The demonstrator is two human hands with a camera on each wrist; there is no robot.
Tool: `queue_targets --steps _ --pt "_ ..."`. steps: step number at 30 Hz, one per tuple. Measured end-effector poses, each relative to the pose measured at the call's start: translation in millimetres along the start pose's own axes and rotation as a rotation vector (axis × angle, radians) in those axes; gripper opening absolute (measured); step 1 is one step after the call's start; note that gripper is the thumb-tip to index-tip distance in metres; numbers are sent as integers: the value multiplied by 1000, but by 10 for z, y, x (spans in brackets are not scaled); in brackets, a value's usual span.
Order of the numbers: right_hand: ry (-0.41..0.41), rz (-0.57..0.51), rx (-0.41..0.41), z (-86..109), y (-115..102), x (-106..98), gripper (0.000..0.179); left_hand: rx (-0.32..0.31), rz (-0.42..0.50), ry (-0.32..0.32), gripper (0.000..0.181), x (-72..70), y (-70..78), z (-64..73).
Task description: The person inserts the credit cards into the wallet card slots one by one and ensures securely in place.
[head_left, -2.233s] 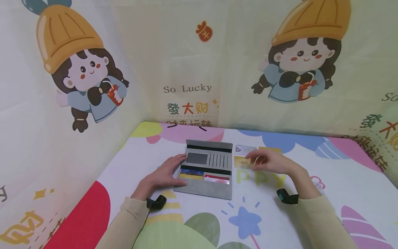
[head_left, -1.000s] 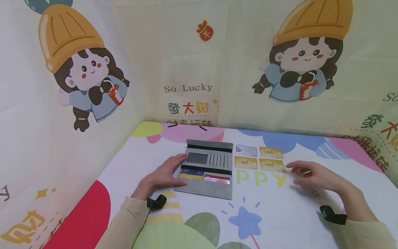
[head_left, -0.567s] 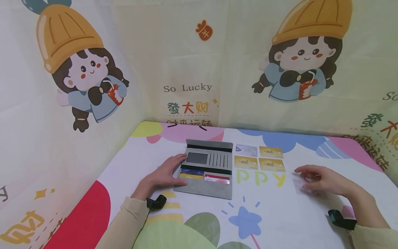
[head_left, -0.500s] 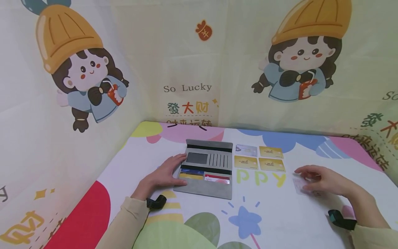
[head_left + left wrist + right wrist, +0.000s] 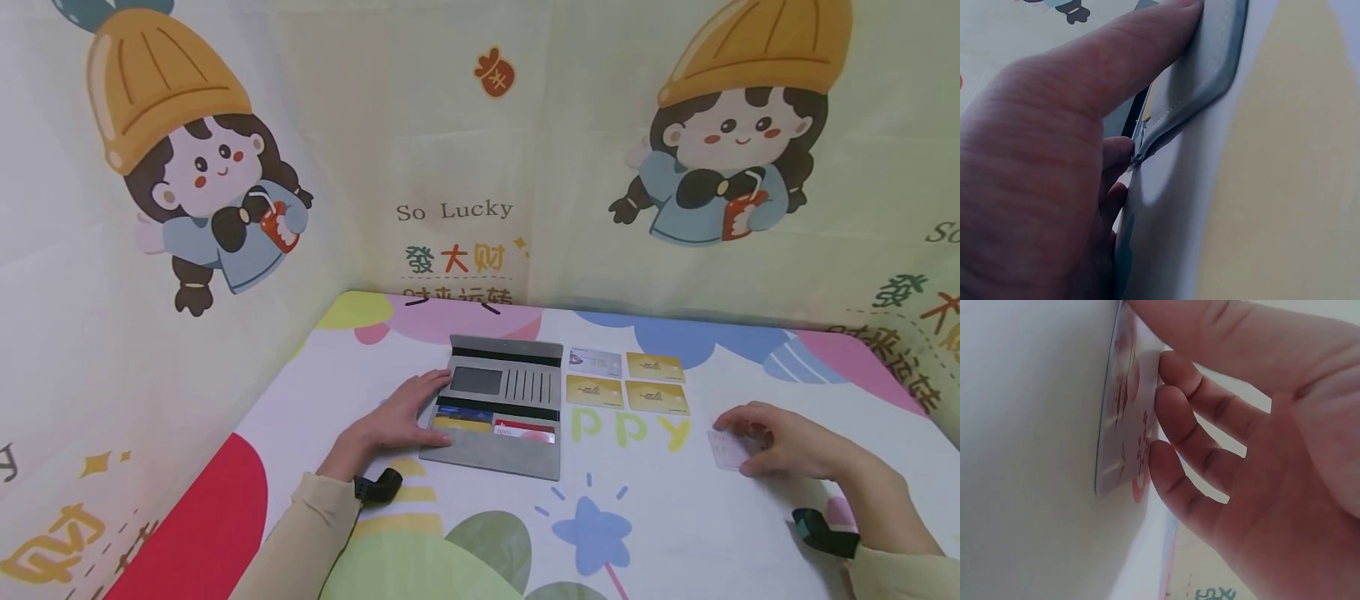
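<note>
My left hand (image 5: pixel 400 417) rests at the left side of an open grey wallet (image 5: pixel 498 462), the thumb lying on its lower flap and the fingers along its edge. In the left wrist view the thumb presses near the stitched border of the wallet (image 5: pixel 1210 62). A blue-and-yellow card (image 5: pixel 461 419) and a red-and-white card (image 5: pixel 525 431) sit in the wallet's lower slots. My right hand (image 5: pixel 798 442) pinches a pale card with pinkish print (image 5: pixel 726 450) by its edges, low over the table. The right wrist view shows thumb and fingertips along the card (image 5: pixel 1129 419).
Right of the wallet, a silver card (image 5: pixel 595 362) and three gold cards, one at the front right (image 5: pixel 657 397), lie in two rows. A patterned cloth covers the table (image 5: pixel 675 533). Printed cloth walls (image 5: pixel 450 150) stand behind and to the left.
My right hand has moved from the gold cards rightward to the pale card, and its thumb and fingers now close on that card. The left hand and wallet have stayed put.
</note>
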State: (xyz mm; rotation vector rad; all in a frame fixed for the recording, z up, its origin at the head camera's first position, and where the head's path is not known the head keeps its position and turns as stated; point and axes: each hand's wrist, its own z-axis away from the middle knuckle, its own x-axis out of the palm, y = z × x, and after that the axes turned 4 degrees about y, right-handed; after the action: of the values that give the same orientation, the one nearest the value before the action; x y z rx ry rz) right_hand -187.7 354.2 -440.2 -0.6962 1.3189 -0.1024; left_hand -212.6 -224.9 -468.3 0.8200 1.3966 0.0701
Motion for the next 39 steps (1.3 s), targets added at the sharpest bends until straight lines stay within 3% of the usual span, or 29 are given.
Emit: queue_targets --steps 11,20,30,39 --pt "-25 -10 41 -31 -34 -4 54 -2 5 -5 99 -2 0 3" --pt "1 -25 0 -23 -23 4 52 -11 1 -7 99 1 6 4" --pt "-17 -13 45 -7 -21 -54 42 -19 -1 -11 100 -1 19 1" --pt "-44 -53 -14 8 14 -72 34 -15 7 -5 99 6 8 6"
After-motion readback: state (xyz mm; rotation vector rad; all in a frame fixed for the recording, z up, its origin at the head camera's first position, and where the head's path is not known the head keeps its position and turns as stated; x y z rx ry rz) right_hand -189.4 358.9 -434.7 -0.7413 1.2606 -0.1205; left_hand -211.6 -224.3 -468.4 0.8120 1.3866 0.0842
